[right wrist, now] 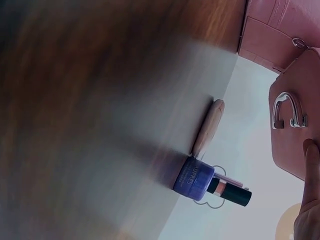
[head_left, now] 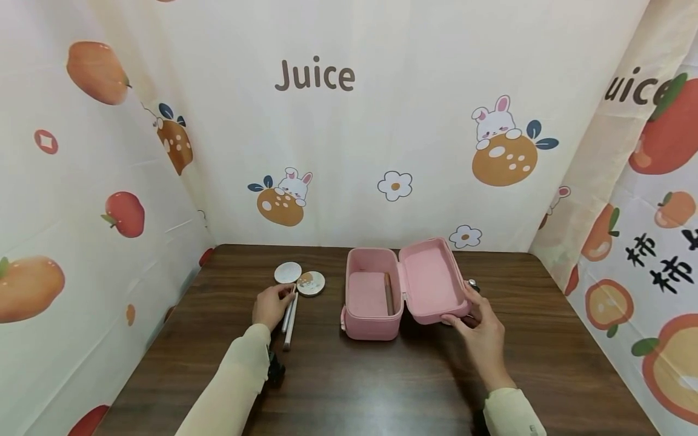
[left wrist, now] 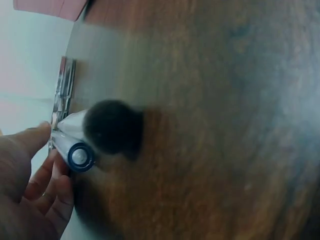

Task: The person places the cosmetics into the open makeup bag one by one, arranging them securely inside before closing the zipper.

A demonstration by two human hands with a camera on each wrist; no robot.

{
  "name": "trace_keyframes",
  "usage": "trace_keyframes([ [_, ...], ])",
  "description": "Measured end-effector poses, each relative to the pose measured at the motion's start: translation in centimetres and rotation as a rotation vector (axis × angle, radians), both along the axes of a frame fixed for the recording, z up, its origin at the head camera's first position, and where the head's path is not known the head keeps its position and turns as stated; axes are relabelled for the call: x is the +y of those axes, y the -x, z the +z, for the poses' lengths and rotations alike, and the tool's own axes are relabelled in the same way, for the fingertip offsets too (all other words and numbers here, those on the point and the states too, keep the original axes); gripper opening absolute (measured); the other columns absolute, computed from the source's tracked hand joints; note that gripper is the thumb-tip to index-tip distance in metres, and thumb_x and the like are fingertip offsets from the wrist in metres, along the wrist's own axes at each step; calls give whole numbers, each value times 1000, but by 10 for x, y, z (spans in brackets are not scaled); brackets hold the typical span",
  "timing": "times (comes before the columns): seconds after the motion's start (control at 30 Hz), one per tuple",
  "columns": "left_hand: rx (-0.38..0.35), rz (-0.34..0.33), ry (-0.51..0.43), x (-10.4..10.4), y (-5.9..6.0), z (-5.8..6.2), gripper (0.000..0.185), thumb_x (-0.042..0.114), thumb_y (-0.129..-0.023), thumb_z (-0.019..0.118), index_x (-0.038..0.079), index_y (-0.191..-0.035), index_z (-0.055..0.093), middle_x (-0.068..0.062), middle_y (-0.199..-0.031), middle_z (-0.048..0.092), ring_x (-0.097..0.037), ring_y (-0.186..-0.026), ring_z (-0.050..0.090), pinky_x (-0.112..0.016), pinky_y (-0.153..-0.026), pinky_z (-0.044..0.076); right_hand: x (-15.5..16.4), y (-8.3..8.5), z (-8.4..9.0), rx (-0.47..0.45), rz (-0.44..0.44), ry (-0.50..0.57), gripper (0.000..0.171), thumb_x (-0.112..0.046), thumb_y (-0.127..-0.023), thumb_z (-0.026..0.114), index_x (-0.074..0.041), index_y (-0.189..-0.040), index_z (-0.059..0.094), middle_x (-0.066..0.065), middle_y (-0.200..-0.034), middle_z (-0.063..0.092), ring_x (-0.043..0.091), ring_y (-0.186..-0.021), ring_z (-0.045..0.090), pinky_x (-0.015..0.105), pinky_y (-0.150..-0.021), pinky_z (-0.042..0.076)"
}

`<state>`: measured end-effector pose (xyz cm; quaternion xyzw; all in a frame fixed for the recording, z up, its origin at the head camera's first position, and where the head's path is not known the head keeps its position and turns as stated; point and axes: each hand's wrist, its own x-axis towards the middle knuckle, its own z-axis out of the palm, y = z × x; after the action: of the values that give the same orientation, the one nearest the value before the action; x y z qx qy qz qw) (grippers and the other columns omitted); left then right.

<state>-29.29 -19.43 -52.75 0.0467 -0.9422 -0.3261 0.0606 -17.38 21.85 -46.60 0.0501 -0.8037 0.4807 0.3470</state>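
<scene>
Pink case (head_left: 374, 295) open on table (head_left: 349, 387), lid (head_left: 432, 281) gripped by right hand (head_left: 482, 330); left hand (head_left: 271, 304) pinching brushes (head_left: 289, 318). Risk: lid slipping shut, brushes rolling away.

1. A dark brown wooden table (head_left: 382, 387) is shown, spanning the near and middle ground.
2. The far side is closed by a cream printed cloth backdrop (head_left: 349, 151) marked "Juice", with rabbits, oranges and flowers.
3. Similar fruit-printed cloth panels (head_left: 82, 212) are hung at left and right.
4. Even, soft lighting is seen throughout.
</scene>
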Motion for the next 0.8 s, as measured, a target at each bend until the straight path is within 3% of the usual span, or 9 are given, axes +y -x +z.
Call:
trace_keyframes([
  [0.1, -30, 6, 17, 1, -1, -1, 30, 28, -92, 70, 24, -122, 71, 1, -96, 69, -19, -74, 55, -36, -64, 44, 1, 0, -1, 5, 5, 3, 66, 16, -62, 83, 7, -124, 60, 23, -136, 57, -8, -103, 60, 6, -78, 49],
  [0.3, -13, 4, 50, 2, -1, -3, 31, 26, -93, 69, 25, -123, 71, -3, -103, 70, -22, -79, 61, -44, -69, 50, 1, 0, -1, 2, 0, -1, 67, 15, -62, 83, 7, -124, 60, 23, -136, 57, -4, -103, 62, 6, -78, 49],
  [0.5, 4, -7, 68, 3, -1, -3, 31, 26, -93, 69, 25, -124, 71, -10, -117, 68, -33, -99, 65, -54, -79, 53, 0, 0, 0, 4, -5, 0, 67, 15, -62, 83, 6, -124, 60, 22, -137, 57, -3, -104, 62, 6, -78, 49],
  [0.8, 19, -38, 83, 4, -6, 1, 31, 25, -92, 71, 23, -123, 72, -12, -124, 66, -34, -102, 65, -51, -77, 54, 0, 1, -1, 12, -2, 5, 66, 16, -62, 83, 8, -123, 60, 24, -136, 57, -8, -103, 60, 6, -78, 49],
])
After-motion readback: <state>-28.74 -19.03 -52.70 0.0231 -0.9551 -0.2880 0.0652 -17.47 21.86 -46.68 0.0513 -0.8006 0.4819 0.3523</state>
